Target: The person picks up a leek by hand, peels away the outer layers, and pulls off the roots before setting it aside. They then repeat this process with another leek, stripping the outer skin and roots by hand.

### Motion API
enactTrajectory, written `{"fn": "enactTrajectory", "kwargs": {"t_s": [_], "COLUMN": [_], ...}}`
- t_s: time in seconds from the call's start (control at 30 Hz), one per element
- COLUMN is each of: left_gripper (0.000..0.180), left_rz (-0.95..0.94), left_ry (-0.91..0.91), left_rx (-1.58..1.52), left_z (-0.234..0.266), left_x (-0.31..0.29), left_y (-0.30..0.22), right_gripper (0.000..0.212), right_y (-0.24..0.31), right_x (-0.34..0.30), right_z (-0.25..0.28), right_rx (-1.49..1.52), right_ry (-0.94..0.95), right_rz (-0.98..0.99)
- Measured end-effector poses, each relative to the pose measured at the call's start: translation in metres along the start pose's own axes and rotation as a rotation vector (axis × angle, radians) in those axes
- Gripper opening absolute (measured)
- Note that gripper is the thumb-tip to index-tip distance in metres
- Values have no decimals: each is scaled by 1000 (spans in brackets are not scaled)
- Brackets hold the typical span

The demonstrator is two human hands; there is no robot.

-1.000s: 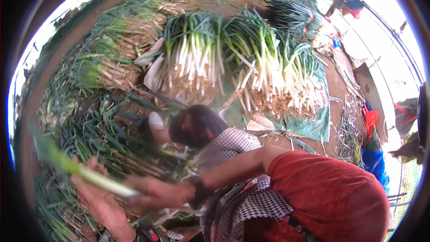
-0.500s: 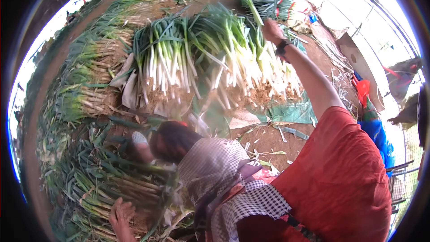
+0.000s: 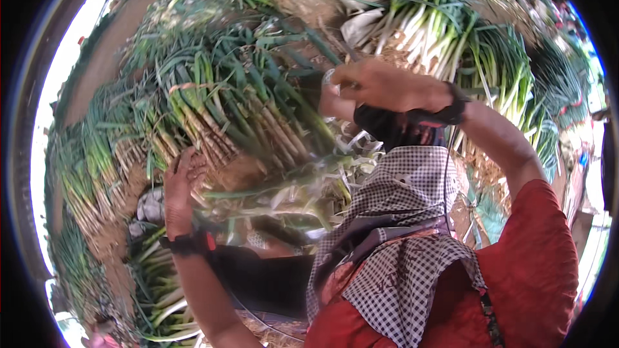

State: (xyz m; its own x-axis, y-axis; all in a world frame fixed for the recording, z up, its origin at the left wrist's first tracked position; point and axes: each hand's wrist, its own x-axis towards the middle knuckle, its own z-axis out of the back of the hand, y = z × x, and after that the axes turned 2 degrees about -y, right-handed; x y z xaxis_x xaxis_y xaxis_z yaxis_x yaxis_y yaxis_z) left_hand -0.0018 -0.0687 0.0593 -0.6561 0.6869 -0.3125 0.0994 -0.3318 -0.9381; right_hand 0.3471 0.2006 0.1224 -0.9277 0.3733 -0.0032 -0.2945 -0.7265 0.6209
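My left hand [image 3: 184, 177] rests at the root ends of a bundle of long green onions [image 3: 200, 106], fingers spread, closed on nothing visible. The bundle has brownish, earthy stems and a pale tie. My right hand [image 3: 393, 87] is lifted over my dark-clothed knee [image 3: 400, 132]. Its fingers are loosely bent and somewhat blurred, and nothing shows in them. Beyond it to the right lies a row of cleaned green onions [image 3: 429, 22] with white stems and earthy roots. Peeled pale leaves [image 3: 290, 193] lie between my hands and my lap.
Bundles of unpeeled green onions [image 3: 97, 180] line the left side. Pale cloth [image 3: 361, 22] lies by the cleaned row. A black-and-white checkered cloth [image 3: 406, 277] covers my lap, with a dark cord [image 3: 449, 187] across it. More green onions [image 3: 161, 296] lie at lower left.
The view has swung left. My right hand, which held a green onion at the far cleaned pile, has come back over my knee without it. My left hand is still by the earthy stems.
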Motion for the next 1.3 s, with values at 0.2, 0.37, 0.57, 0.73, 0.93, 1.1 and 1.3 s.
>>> {"fn": "enactTrajectory", "kwargs": {"t_s": [0.2,0.37,0.57,0.73,0.93,1.1,1.3], "left_gripper": [39,50,46,47,48,46,46], "left_rz": [66,-171,-175,-171,-106,-131,-123], "left_ry": [-170,-9,310,339,340,371,362], "left_rx": [-70,422,783,759,752,715,699], "left_z": [52,27,24,29,24,17,6], "left_x": [-8,-27,-58,-50,-45,-37,-33], "left_y": [30,5,-3,1,-5,-4,-9], "right_gripper": [24,26,24,37,39,30,32], "right_y": [-35,-152,-213,-193,-65,-14,-69], "right_x": [126,163,143,134,195,198,57], "right_z": [-125,-244,-376,-405,-300,-261,-450], "right_rx": [-123,-128,-226,223,933,1294,1097], "right_ry": [139,238,14,-29,28,-202,178], "right_rz": [133,-194,-243,-707,-561,-458,-586]}}
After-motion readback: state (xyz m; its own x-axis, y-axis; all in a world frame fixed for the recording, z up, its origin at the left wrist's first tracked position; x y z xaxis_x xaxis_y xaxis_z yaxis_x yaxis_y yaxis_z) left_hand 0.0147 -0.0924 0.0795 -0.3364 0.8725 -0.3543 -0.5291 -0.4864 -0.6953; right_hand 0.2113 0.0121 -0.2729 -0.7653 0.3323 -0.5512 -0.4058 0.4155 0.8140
